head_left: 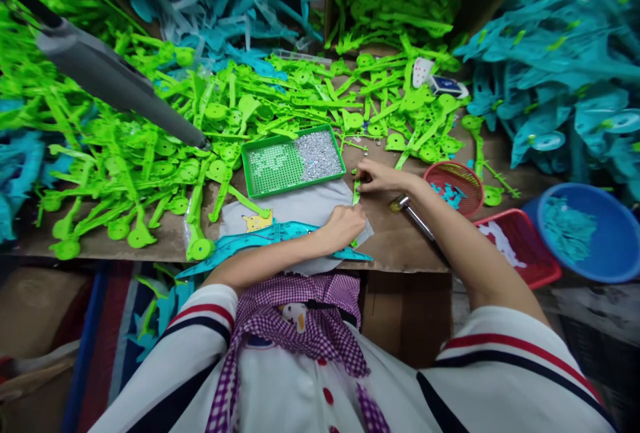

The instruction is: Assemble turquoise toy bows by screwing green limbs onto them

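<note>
My left hand [345, 228] is closed round a narrow bright-green plastic part [356, 194], which sticks out above and below the fist. At that part's upper end, my right hand [383, 176] pinches with bent fingers; its fingertips are partly hidden. Under my left wrist lies a long curved blue plastic piece [270, 238], flat on a grey cloth [305, 204] with a yellow cartoon print. Just beyond the cloth stands a green perforated tray [249, 183] with small silvery metal pieces [320, 155] in its right half.
Green plastic parts [135, 173] heap across the table's back and left. Blue pieces [565, 86] pile at the right. A grey electric screwdriver [115, 76] hangs at left. A metal-headed tool [413, 213], red basket [477, 183], red tray [545, 246] and blue basin [615, 240] sit at right.
</note>
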`<state>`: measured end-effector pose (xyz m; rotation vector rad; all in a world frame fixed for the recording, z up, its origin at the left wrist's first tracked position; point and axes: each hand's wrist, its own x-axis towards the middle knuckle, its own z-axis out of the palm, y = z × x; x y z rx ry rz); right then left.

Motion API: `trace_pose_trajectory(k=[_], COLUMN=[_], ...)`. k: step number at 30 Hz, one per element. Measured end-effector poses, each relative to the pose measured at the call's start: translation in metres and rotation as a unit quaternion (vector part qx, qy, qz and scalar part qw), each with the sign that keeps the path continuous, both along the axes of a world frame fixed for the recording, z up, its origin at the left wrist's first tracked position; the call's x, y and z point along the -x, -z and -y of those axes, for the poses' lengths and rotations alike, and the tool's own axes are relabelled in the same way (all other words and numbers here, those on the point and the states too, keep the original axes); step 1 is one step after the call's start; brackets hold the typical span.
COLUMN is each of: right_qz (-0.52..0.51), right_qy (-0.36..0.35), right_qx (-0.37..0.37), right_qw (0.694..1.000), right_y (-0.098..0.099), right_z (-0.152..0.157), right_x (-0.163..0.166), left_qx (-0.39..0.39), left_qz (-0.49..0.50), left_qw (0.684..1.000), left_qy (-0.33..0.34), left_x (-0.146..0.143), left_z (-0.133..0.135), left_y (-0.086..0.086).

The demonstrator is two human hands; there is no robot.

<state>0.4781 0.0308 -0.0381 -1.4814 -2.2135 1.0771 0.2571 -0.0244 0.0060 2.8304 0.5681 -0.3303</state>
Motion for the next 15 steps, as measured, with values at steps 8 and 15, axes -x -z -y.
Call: trace_pose_trajectory(k=[8, 15], right_qz=[-0.015, -0.009], right_qy=[-0.009, -0.003], right_qx=[0.026, 0.031], right_qw=[1.0, 0.999], right_y=[-0.003, -0.004], right_z=[0.002, 0.001], right_x=[-0.005, -0.003], left_qx=[0.032, 0.018], left_qz=[-0.027, -0.013], left_qw=[0.999, 1.0], left_qy=[0.019, 0.013], left_x=[-0.014, -0.014], left_z=[-0.005, 0.001], left_y=[-0.009, -0.004])
